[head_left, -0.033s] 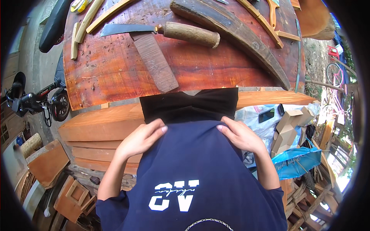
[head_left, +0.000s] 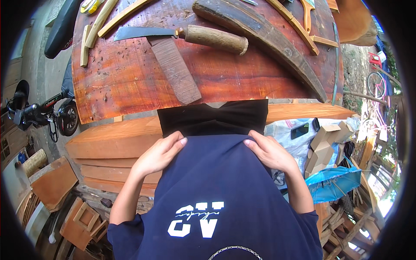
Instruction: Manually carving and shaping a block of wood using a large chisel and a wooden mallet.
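Observation:
My left hand [head_left: 159,152] pinches the lower hem of the dark blue T-shirt [head_left: 208,177] that I wear. On the other side my right hand [head_left: 273,151] grips the same hem, so the cloth is stretched between both. Beyond them my black shorts [head_left: 212,119] meet the edge of a reddish-brown wooden table [head_left: 125,86]. A machete [head_left: 212,38] with a thick wooden handle lies on it, its blade across the end of a dark rectangular wood block [head_left: 175,71]. Right of these rests a long curved timber [head_left: 268,41].
Thick wooden planks [head_left: 112,138] lie under the table's near edge. To the right are a phone [head_left: 300,130], a cardboard box [head_left: 323,147] and a blue umbrella [head_left: 333,186]. A paintbrush [head_left: 307,15] and a tape measure [head_left: 89,6] are on the table. A parked two-wheeler [head_left: 47,108] stands left.

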Demonstrator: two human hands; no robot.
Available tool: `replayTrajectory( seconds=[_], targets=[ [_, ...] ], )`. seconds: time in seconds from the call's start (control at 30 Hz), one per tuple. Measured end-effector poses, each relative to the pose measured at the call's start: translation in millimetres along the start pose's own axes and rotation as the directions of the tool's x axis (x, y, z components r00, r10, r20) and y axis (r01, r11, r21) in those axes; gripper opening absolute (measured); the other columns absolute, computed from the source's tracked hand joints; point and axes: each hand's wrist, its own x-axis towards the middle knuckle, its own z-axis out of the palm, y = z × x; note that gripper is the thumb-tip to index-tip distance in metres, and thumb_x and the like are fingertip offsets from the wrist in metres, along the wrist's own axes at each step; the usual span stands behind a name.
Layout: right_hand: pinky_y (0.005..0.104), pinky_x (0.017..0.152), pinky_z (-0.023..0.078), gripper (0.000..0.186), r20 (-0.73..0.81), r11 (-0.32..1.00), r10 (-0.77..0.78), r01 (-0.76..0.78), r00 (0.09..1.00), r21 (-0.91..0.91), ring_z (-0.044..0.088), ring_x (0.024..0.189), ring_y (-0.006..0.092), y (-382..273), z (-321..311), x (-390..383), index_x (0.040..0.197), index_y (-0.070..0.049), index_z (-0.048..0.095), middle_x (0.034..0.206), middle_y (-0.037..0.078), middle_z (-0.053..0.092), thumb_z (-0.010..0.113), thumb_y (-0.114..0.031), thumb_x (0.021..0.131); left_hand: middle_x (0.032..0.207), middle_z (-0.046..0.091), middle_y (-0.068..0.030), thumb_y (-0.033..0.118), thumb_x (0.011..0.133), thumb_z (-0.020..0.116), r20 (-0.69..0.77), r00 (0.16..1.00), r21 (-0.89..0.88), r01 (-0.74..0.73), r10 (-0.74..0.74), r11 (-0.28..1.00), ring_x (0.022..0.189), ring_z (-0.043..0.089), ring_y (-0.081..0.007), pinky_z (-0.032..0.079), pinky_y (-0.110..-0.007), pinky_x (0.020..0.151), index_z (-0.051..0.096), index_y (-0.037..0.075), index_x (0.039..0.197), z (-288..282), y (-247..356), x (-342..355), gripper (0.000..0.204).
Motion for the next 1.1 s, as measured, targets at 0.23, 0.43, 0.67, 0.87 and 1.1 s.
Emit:
replayTrajectory(
  seconds=[0.23,0.43,0.67,0.87,1.1],
  targets=[
    [0.0213,0.073,0.044,0.024,-0.244,0.705,0.034,0.15,0.969,0.693,0.05,0.082,0.0017,1.9,-10.0,16.1,0.1,-0.006,0.057,0.087,-0.006,0.055,0.055,-0.028,0.11,0.085,0.052,0.004,0.035,0.111,0.051,-0.181,0.982,-0.367,-0.012,-0.059,0.93,0.08,0.047,-0.0044,0.044,-0.023,0.074,0.057,0.004,0.102,-13.4,10.7,16.2,0.033],
    [0.0219,0.081,0.046,0.018,-0.312,0.73,0.142,0.113,0.939,0.674,0.057,0.089,0.0045,9.1,-17.0,27.7,0.104,-0.005,0.067,0.097,-0.002,0.064,0.064,-0.023,0.103,0.079,0.053,0.0043,0.042,0.106,0.059,-0.325,0.935,-0.321,0.027,-0.138,0.947,0.072,0.047,-0.0049,0.042,-0.023,0.07,0.061,0.003,0.098,-19.5,-1.4,21.9,0.039],
    [0.0302,0.094,0.048,0.048,-0.093,0.776,0.12,-0.035,0.988,0.629,0.066,0.1,0.0193,17.1,-24.6,34.7,0.116,-0.001,0.073,0.104,0.008,0.072,0.057,-0.044,0.102,0.104,0.066,-0.0074,0.049,0.104,0.058,-0.053,0.989,-0.189,0.126,-0.138,0.974,0.095,0.062,-0.015,0.05,-0.031,0.087,0.058,0.005,0.131,-32.7,-12.9,12.0,0.052],
    [0.0374,0.091,0.05,0.063,0.158,0.995,-0.022,0.037,0.987,-0.093,0.065,0.104,0.0309,45.2,-14.4,24.6,0.115,0.002,0.069,0.11,0.019,0.067,0.074,-0.055,0.089,0.114,0.068,-0.008,0.044,0.104,0.062,0.25,0.937,-0.027,0.256,-0.242,0.966,0.105,0.06,-0.0149,0.047,-0.03,0.091,0.068,0.001,0.123,-28.9,-31.1,-5.1,0.048],
    [0.0318,0.106,0.043,0.062,-0.039,0.806,0.022,0.005,0.999,0.592,0.055,0.124,0.0196,33.7,-12.0,46.6,0.14,0.009,0.05,0.132,0.015,0.061,0.07,-0.032,0.098,0.103,0.06,0.0043,0.053,0.107,0.052,0.164,0.959,-0.504,0.283,-0.231,0.816,0.094,0.053,-0.0069,0.043,-0.022,0.081,0.063,0.01,0.115,-24.0,-43.4,12.9,0.046]
  ],
)
